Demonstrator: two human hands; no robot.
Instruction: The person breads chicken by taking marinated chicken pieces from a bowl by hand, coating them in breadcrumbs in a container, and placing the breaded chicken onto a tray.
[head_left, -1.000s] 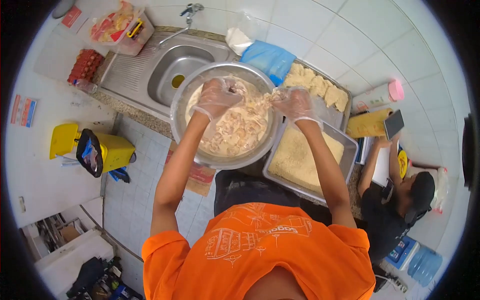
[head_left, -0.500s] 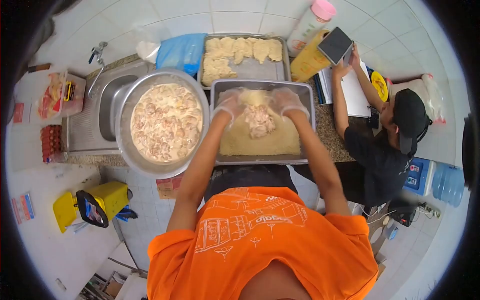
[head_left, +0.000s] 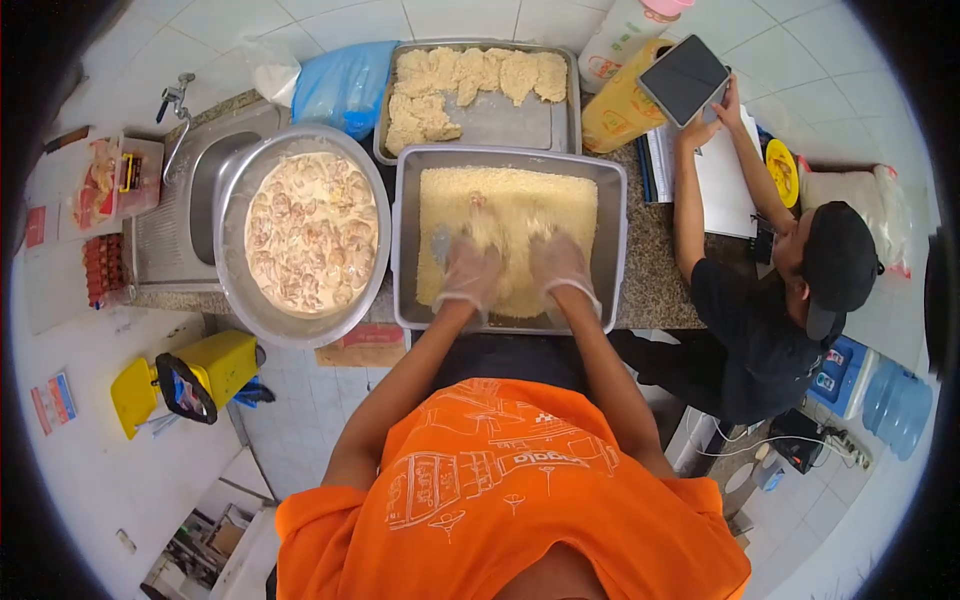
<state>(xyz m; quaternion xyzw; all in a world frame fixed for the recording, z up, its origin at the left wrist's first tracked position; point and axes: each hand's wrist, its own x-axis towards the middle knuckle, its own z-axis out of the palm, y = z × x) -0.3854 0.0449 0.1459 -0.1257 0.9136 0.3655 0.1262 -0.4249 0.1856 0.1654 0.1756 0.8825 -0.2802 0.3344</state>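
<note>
Two gloved hands, left hand [head_left: 471, 272] and right hand [head_left: 564, 268], are working in crumbs [head_left: 572, 190] (fingers blurred; grip indeterminable), leaving room before the grey tub's [head_left: 619, 225] far rim; the metal bowl [head_left: 232, 222] is standing left.

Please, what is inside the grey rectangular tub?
The tub holds pale crumbs, with left hand and right hand over them. What they handle is blurred; anything beneath is covered.

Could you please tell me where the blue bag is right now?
In the head view, the blue bag is at upper left, beyond the round bowl and directly left of the metal tray.
</note>
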